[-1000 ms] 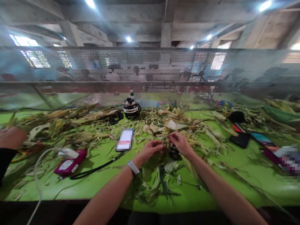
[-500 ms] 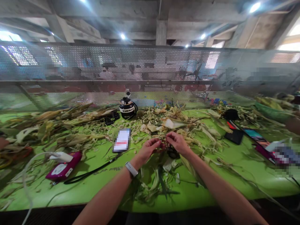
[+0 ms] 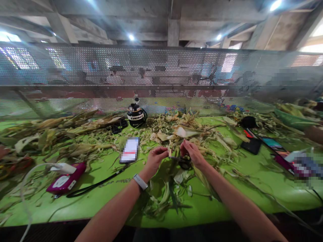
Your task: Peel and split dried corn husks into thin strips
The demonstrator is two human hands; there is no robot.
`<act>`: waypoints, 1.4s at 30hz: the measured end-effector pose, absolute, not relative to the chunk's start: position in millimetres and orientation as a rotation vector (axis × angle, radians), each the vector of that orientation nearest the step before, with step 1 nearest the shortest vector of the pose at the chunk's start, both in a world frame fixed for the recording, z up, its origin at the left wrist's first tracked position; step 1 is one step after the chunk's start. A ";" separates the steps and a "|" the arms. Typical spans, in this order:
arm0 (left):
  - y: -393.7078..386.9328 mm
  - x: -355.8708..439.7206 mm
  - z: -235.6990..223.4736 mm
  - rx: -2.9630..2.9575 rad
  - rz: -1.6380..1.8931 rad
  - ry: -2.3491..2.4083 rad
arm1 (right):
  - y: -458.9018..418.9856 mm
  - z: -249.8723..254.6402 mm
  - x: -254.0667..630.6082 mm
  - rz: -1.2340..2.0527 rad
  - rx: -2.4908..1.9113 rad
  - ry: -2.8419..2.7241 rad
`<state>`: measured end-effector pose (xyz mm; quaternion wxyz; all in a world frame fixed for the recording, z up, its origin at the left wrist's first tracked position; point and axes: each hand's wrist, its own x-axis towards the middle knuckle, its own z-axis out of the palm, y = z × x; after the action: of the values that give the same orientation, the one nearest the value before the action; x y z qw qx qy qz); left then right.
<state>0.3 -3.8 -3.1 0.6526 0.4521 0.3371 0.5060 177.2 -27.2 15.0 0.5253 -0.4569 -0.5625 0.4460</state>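
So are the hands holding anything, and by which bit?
The left hand seems to pinch a small pale piece by its edge; I can't tell whether the right hand holds anything.

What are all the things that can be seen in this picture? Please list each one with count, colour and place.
Table: one, green, foreground
Husks: many, green to straw-coloured, across table
Perforated screen: one, grey, behind table
Container marked ENERGY: one, black and white, back, left of centre
Phones: two, lit screens, left of centre and right
Magenta devices: two, left and right
Cable: one, white, far left
Strap: one, black, left
Flat case: one, black, right
Basket: one, green, far right
Unclear object: one, dark, near right hand
Ceiling lights: several, white, above
Wristband: one, whitish, left wrist
Left hand: one, bare, centre
Right hand: one, bare, right of centre
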 end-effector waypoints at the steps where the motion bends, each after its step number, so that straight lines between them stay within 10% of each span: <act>1: -4.0 0.2 -2.5 1.091 1.181 0.810 | -29.8 16.1 175.9 1.111 -1.069 -1.398; 42: -1.6 -0.6 0.7 0.976 1.197 0.811 | -14.5 25.3 184.7 1.131 -1.208 -1.280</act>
<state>-0.6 -1.6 0.7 0.6433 0.4284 0.3559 0.5254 184.7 -14.5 25.3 0.5011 -0.4996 -0.5294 0.4681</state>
